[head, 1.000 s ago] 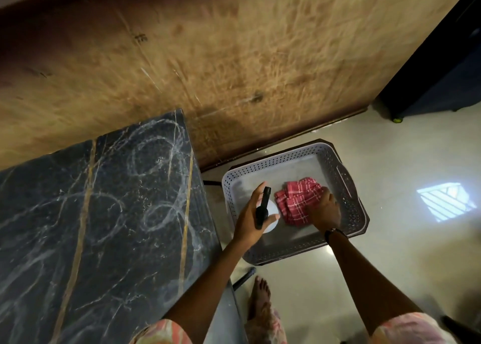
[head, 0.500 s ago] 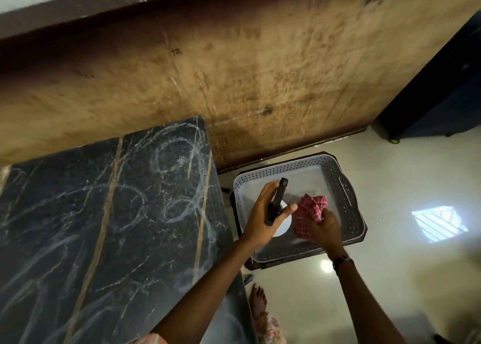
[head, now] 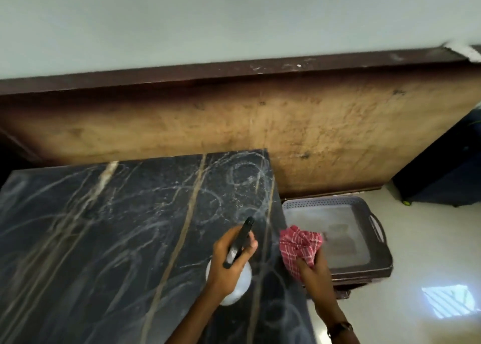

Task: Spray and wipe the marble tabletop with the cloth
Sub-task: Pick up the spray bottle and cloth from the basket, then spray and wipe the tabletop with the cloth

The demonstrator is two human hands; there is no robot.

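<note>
The black marble tabletop point(head: 109, 234) with tan veins and white chalky swirls fills the lower left. My left hand point(head: 229, 263) grips a white spray bottle point(head: 240, 282) with a black trigger head, held above the tabletop's right side, nozzle pointing toward the far edge. My right hand point(head: 315, 270) clutches a bunched red-and-white checked cloth point(head: 299, 247), raised just past the table's right edge.
A grey perforated basket point(head: 377, 224) sits on the pale floor right of the table, against a worn wooden panel point(head: 260, 130). A dark cabinet point(head: 447, 171) stands at far right. A patch of sunlight point(head: 447, 299) lies on the floor.
Both hands lifted out of the basket. The spray bottle moved left over the tabletop, and the cloth rose to the table's right edge. The view tilted up.
</note>
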